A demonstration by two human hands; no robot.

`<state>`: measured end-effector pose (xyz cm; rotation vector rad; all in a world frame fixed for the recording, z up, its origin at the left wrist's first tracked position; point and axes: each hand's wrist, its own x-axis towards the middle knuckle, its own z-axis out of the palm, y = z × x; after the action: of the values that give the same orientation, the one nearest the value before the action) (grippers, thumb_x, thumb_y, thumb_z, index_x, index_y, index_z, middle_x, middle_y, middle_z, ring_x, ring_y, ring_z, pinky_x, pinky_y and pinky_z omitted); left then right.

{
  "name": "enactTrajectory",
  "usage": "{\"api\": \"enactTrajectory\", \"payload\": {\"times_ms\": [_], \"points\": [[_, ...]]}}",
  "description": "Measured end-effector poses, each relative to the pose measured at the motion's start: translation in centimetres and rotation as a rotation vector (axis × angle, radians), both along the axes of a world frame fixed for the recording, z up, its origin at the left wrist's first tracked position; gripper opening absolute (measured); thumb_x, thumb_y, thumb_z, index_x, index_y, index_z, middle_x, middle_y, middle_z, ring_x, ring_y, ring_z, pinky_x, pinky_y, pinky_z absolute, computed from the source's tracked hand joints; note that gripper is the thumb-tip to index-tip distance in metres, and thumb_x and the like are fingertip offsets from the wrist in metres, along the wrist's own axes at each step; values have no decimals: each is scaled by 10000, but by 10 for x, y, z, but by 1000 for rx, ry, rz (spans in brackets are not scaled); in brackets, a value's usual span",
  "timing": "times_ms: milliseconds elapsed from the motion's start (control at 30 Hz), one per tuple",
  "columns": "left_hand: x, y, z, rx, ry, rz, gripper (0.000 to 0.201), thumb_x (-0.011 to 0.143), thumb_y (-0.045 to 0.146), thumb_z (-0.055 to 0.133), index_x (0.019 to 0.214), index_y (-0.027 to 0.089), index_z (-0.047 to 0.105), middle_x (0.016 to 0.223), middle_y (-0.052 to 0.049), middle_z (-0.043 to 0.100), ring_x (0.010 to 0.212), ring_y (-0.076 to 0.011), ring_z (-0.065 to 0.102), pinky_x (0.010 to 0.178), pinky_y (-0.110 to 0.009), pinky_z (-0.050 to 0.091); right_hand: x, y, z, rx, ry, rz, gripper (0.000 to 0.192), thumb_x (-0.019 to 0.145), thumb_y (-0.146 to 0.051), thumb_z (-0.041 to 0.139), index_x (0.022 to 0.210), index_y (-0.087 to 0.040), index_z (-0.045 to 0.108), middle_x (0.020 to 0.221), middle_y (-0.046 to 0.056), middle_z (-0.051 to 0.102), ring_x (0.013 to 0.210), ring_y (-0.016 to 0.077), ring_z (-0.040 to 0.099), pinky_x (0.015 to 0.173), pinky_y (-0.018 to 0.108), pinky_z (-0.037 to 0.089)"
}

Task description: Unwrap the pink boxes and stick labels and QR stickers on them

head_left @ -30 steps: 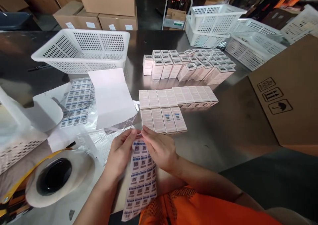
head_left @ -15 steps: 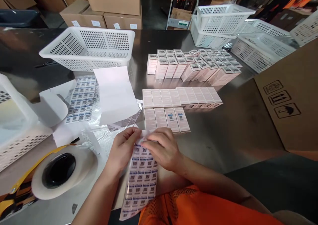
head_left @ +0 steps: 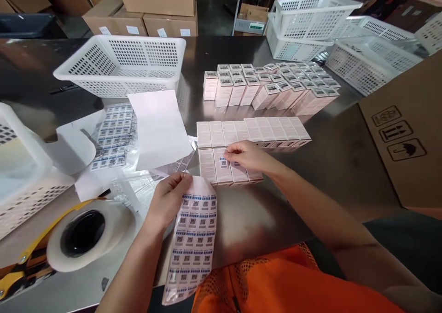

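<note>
My left hand [head_left: 170, 195] pinches the top corner of a sheet of QR-code stickers [head_left: 193, 239], which hangs down towards my lap. Its top strip is bare backing. With thumb and fingertips, my right hand [head_left: 243, 155] holds a small QR sticker [head_left: 223, 162] against the face of a pale pink box [head_left: 223, 176] in the near row. That hand partly covers the boxes to the right, one of which shows part of a sticker. Behind lies a second row of flat pink boxes [head_left: 253, 131], touching the near row.
Many upright pink boxes [head_left: 238, 89] stand farther back. White baskets [head_left: 120, 80] are at the left and back right. Paper [head_left: 160, 131] and another sticker sheet [head_left: 115, 133] lie to my left, near a tape dispenser [head_left: 86, 234]. A cardboard carton [head_left: 400, 133] borders the right side.
My right hand has left the sticker sheet and moved up and right to the near row of boxes, carrying one sticker. My left hand keeps hold of the sheet, almost unmoved.
</note>
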<state>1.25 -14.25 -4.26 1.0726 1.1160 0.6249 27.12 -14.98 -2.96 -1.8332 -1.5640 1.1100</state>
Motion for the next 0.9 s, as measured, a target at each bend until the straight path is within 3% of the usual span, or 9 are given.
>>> {"api": "enactTrajectory", "payload": {"times_ms": [433, 900], "points": [[0, 0, -3, 7, 28, -37, 374, 773, 521, 729, 727, 157, 659, 562, 41, 508, 499, -80, 412, 472, -198, 314, -11, 0, 8, -9, -245, -27, 236, 875, -329, 593, 715, -188, 692, 628, -13, 639, 618, 130, 550, 576, 256, 306], [1, -1, -2, 25, 44, -39, 363, 788, 514, 708, 703, 169, 634, 563, 44, 475, 504, -79, 384, 468, -201, 299, -22, -3, 3, 43, -373, -105, 147, 865, -282, 622, 750, -215, 683, 735, 3, 684, 698, 163, 598, 602, 270, 346]]}}
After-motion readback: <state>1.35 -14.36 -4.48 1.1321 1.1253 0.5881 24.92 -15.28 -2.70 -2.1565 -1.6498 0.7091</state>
